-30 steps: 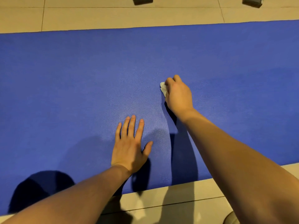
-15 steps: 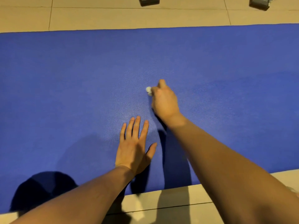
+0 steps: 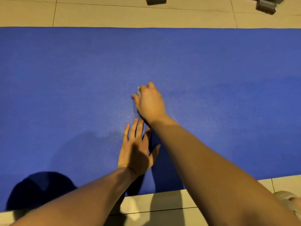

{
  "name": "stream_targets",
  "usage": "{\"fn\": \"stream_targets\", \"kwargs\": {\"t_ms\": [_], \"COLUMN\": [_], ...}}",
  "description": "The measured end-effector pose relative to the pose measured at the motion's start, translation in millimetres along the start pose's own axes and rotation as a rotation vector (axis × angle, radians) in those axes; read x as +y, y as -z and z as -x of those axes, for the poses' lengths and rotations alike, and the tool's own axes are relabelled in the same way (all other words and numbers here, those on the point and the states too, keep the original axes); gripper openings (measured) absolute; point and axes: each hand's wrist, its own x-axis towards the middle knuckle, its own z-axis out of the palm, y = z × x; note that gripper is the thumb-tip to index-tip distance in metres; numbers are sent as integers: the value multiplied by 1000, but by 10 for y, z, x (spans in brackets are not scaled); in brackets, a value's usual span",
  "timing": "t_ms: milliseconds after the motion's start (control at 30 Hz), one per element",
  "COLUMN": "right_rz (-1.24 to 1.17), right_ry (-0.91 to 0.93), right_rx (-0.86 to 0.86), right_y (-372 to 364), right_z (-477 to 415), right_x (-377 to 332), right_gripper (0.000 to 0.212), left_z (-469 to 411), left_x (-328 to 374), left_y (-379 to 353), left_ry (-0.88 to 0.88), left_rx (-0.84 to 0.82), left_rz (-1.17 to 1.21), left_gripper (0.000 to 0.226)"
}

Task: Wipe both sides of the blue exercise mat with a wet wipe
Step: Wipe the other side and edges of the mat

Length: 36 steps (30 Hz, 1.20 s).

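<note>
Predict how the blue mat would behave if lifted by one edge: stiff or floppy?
Probably floppy: the mat lies thin and flat on the tiles. Likely grippy, given its pebbled surface. It might shift when pushed, since the left hand presses on it.

Our left hand (image 3: 136,154) lies flat, palm down, fingers straight and slightly spread. Our right arm (image 3: 203,160) reaches forward just beside those fingertips. The right hand (image 3: 150,101) is curled, knuckles up, seemingly pinching a mostly hidden wipe (image 3: 139,91).
</note>
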Motion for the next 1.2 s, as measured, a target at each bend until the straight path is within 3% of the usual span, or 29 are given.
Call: {"fn": "stream_targets", "kwargs": {"t_ms": [133,333,500,633,767,867,1000,1133,1200], "right_rz": [83,176,214,119,171,204,270,300,266], "right_ry": [86,-114,-215,-26,157,93,-109,-140,-125], "right_rx": [-39,82,89,-50,-116,-47,69,27,-43], "right_y": [27,372,326,121,120,283,510,476,363], "right_z": [-71,84,229,256,218,254,399,473,470], "right_x": [82,940,771,169,94,543,1116,951,688], "right_gripper": [17,17,20,48,18,11,21,11,22], "left_z": [13,22,21,10,16,23,21,31,32], "left_x": [-3,-27,-26,-20,-6,-14,-20,-19,-18], "left_y": [-1,-51,-67,-29,-14,-35,-50,-43,-37], "left_ry": [-7,-21,-28,-20,-6,-9,-6,-7,-9], "left_rx": [29,88,108,34,22,53,55,53,48], "left_rz": [-1,15,28,-14,-31,-23,-21,-30,-29], "left_gripper": [73,74,73,71,71,75,77,77,76]}}
